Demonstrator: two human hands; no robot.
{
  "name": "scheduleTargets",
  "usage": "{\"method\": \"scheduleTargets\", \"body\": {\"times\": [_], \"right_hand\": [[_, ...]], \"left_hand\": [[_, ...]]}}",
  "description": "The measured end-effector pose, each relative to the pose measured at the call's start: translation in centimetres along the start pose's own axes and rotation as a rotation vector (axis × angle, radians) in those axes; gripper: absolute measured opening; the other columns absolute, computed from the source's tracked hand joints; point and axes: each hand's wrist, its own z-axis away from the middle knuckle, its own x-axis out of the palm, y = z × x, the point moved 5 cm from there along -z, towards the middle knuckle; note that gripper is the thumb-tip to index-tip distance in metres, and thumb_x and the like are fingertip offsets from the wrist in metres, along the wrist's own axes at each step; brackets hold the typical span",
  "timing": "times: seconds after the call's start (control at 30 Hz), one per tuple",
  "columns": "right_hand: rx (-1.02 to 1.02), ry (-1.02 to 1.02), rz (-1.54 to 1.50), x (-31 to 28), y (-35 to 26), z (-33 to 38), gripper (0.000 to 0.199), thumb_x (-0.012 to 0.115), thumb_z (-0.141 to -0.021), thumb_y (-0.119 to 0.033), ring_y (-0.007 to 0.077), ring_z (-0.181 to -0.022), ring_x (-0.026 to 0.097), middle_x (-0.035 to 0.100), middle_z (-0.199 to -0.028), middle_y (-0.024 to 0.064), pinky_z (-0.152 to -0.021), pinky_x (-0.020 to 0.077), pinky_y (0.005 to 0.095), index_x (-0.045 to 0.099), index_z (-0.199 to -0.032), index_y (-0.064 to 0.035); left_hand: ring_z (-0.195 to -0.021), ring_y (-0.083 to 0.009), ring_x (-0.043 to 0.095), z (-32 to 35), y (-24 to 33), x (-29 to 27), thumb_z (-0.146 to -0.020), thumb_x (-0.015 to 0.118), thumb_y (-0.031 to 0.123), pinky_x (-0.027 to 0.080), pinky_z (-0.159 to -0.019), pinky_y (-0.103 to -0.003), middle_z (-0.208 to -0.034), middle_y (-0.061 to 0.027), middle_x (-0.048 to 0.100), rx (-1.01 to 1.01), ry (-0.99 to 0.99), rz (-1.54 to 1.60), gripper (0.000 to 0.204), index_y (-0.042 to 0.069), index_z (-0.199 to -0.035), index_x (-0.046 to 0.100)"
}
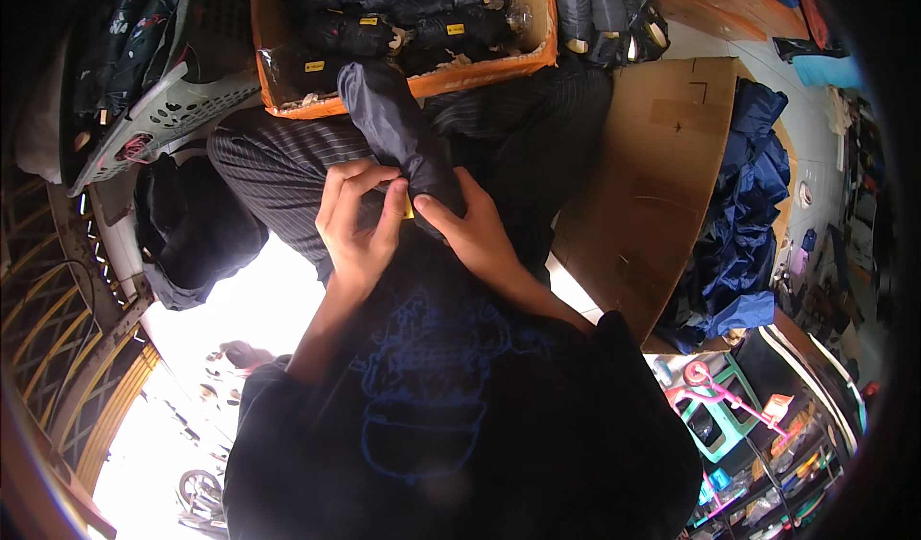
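Observation:
A dark folded umbrella in a smooth fabric sleeve lies slantwise above my lap, its rounded end pointing away from me. My right hand is closed round its near part, the thumb pressing on top. From the left, my left hand pinches at the umbrella's edge with thumb and forefinger. Just beside that thumb a small yellow tag shows. The umbrella's near end is hidden by my right hand and dark clothing.
Beyond my crossed legs stands an orange-edged carton of similar dark bundles with yellow tags. A grey perforated basket is at the left. A cardboard box with blue fabric stands at the right. Black cloth lies left of my knee.

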Motion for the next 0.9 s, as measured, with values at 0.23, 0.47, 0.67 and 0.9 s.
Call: {"method": "scheduleTargets", "body": {"times": [0.23, 0.47, 0.67, 0.9], "right_hand": [[-0.264, 0.12, 0.174, -0.5, -0.7, -0.8, 0.041, 0.074, -0.082, -0.025, 0.0295, -0.076, 0.069, 0.066, -0.08, 0.0201, -0.065, 0.0515, 0.0369, 0.052, -0.098, 0.0054], [-0.433, 0.242, 0.274, -1.0, -1.9, -1.3, 0.042, 0.074, -0.08, -0.023, 0.0404, -0.078, 0.067, 0.064, -0.08, 0.0255, -0.065, 0.0516, 0.0403, 0.051, -0.098, 0.0071], [-0.295, 0.201, 0.225, -1.1, -1.6, -2.0, 0.039, 0.071, -0.081, -0.022, 0.0321, -0.074, 0.068, 0.065, -0.081, 0.0226, -0.063, 0.0509, 0.0385, 0.055, -0.1, 0.0079], [0.07, -0.121, -0.337, -1.0, 0.0, -2.4, 0.033, 0.064, -0.088, -0.03, 0.0111, -0.06, 0.058, 0.062, -0.078, 0.0056, -0.048, 0.045, 0.0233, 0.059, -0.103, -0.0012]], "left_hand": [[-0.087, -0.0216, 0.066, -0.6, -0.1, 0.1, -0.071, 0.076, -0.001, 0.054, -0.073, -0.029, -0.092, -0.0099, 0.066, -0.074, -0.109, -0.046, 0.021, 0.0, -0.089, 0.065], [-0.078, -0.022, 0.063, -1.1, 0.6, 1.2, -0.07, 0.075, -0.001, 0.047, -0.072, -0.033, -0.084, -0.0085, 0.065, 0.023, -0.026, -0.196, 0.018, 0.001, -0.085, 0.065], [-0.077, -0.0233, 0.06, -1.8, 0.8, 1.4, -0.068, 0.074, -0.002, 0.044, -0.069, -0.034, -0.081, -0.007, 0.062, 0.269, -0.049, -0.111, 0.018, 0.005, -0.08, 0.063], [-0.078, -0.0184, 0.063, -2.2, -0.7, 0.9, -0.083, 0.069, -0.001, 0.05, -0.072, -0.028, -0.089, -0.0115, 0.065, -0.104, -0.169, 0.286, 0.011, -0.004, -0.093, 0.065]]}}
